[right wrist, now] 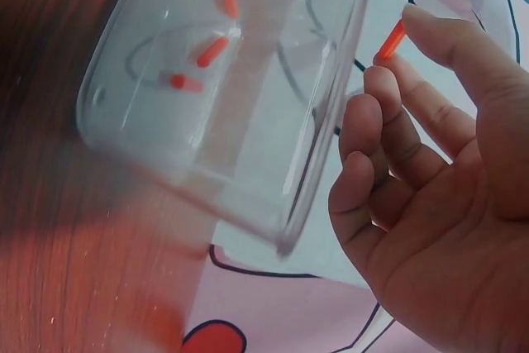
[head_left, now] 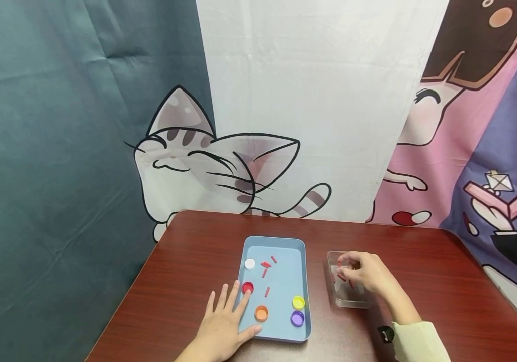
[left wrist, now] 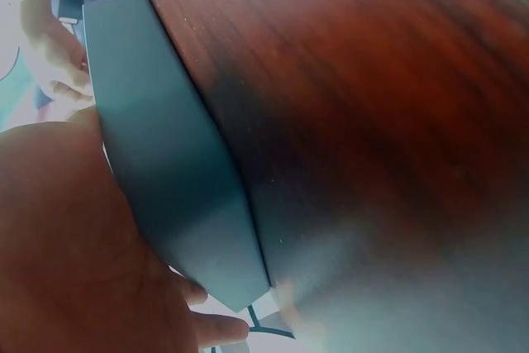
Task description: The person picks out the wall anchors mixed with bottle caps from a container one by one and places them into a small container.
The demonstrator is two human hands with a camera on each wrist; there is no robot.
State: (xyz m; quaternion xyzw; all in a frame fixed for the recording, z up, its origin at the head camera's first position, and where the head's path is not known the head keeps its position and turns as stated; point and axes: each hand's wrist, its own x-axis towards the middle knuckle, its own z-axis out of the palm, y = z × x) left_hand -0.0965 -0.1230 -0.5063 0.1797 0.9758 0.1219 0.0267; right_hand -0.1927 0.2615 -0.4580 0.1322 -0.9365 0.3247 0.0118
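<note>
Right hand (head_left: 369,274): thumb and forefinger pinch a red stick (right wrist: 393,40) over the box (head_left: 351,304). Left hand (head_left: 222,324): fingers spread, grasping nothing, at the tray's (head_left: 285,281) edge. I would pinch lightly, clearing the rim.

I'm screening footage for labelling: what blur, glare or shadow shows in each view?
Head: fairly sharp, though the small red sticks show little detail; left wrist: tabletop smeared, pale haze at lower right, dark shadow beside the blue tray; right wrist: pale reflections on the clear plastic box, its lower edge blurred, while the red stick pinched by the right hand reads clearly.
</note>
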